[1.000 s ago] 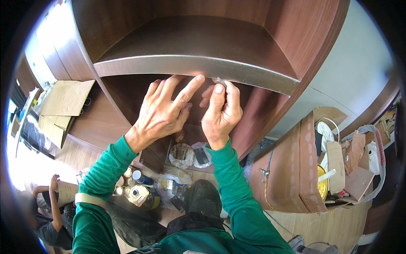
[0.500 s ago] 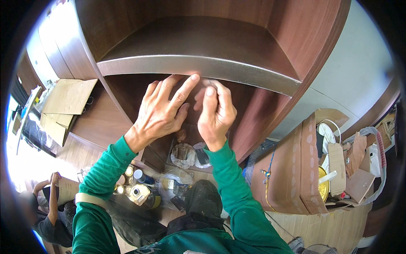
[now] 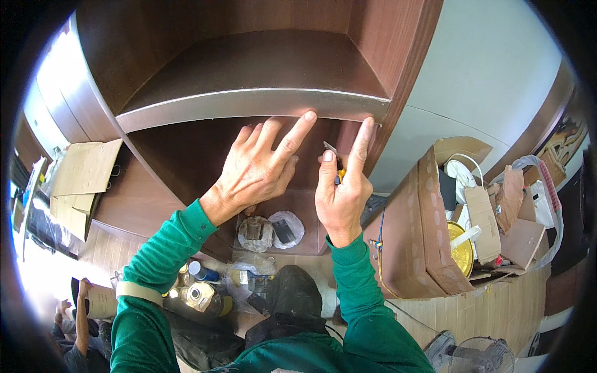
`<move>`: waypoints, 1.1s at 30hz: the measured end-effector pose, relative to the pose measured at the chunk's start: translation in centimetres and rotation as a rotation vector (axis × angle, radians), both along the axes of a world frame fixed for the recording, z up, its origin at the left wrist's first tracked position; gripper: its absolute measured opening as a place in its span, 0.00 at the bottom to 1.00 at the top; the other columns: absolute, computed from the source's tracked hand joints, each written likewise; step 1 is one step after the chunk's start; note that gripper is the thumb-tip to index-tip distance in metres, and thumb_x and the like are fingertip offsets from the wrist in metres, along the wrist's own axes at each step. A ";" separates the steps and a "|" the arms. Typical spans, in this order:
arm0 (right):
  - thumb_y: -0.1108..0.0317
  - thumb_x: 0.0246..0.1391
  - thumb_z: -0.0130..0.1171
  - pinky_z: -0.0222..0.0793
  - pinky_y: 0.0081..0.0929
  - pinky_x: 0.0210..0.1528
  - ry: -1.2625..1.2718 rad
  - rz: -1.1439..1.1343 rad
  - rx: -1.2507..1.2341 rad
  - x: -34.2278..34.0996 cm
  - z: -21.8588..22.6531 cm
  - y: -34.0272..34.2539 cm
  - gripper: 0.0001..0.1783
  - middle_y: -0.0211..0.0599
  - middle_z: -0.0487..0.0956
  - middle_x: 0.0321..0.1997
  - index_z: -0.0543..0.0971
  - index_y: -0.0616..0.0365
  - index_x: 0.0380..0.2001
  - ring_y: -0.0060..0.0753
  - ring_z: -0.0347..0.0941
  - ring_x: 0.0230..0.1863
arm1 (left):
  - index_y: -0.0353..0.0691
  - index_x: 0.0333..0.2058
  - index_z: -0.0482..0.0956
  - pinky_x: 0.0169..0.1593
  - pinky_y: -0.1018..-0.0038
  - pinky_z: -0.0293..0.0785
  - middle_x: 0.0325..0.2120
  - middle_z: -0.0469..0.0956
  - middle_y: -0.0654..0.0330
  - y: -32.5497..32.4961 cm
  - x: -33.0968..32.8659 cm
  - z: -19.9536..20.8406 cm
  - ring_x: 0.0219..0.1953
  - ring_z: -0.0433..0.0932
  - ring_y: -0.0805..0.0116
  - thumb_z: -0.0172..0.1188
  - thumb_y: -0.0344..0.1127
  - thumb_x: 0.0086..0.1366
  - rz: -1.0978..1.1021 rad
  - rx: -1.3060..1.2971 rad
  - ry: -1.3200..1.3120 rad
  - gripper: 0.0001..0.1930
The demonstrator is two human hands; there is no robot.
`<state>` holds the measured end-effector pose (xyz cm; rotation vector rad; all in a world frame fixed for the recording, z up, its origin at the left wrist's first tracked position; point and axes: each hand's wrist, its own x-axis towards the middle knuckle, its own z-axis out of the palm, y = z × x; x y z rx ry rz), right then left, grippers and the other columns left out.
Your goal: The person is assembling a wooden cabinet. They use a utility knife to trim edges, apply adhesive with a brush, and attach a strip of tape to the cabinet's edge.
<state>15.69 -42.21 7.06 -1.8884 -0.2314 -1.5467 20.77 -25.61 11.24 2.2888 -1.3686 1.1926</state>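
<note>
A silvery metallic edge strip point(image 3: 236, 104) runs along the curved front of a dark brown cabinet shelf point(image 3: 267, 62). My left hand point(image 3: 252, 168) has its fingers outstretched, the index fingertip resting on the strip's lower edge right of the middle. Near the strip's right end, my right hand point(image 3: 343, 199) lays its raised index fingertip against the lower edge. Its thumb and curled fingers hold a utility knife point(image 3: 340, 174); a short metal blade and a bit of yellow-and-black handle show, while the palm hides the remainder.
An open cardboard box point(image 3: 404, 230) full of scraps and a yellow lid stands at right. Cans point(image 3: 202, 295) and plastic bags crowd the floor near my legs. Two bagged items point(image 3: 286, 229) lie in the cabinet's bottom. Another person point(image 3: 81, 323) is at lower left, a fan point(image 3: 482, 354) at lower right.
My right hand has moved right, away from the left hand, and its index finger now extends to the strip's right end. The knife has come into sight. The view has shifted rightward.
</note>
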 end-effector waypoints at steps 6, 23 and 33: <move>0.64 0.72 0.50 0.75 0.24 0.27 0.190 0.506 0.495 -1.3 -0.6 -0.1 0.19 0.46 0.84 0.37 0.73 0.66 0.57 0.28 0.78 0.25 | 0.41 0.72 0.57 0.44 0.61 0.73 0.54 0.73 0.46 0.1 -0.2 -0.1 0.41 0.76 0.54 0.72 0.29 0.48 -0.017 -0.019 -0.051 0.51; 0.58 0.75 0.44 0.72 0.21 0.22 -0.121 0.558 0.847 2.7 1.9 2.7 0.17 0.40 0.79 0.27 0.74 0.60 0.45 0.25 0.73 0.19 | 0.31 0.60 0.72 0.44 0.63 0.78 0.50 0.77 0.44 2.1 -1.8 -0.5 0.45 0.81 0.51 0.70 0.23 0.45 -0.202 -0.229 -0.047 0.39; 0.61 0.74 0.45 0.71 0.21 0.20 -0.184 0.578 0.756 3.2 1.6 2.5 0.14 0.39 0.79 0.28 0.74 0.61 0.44 0.25 0.72 0.18 | 0.35 0.63 0.70 0.64 0.55 0.71 0.61 0.70 0.42 7.4 -0.9 4.1 0.63 0.71 0.44 0.70 0.27 0.49 0.162 -0.239 -0.261 0.39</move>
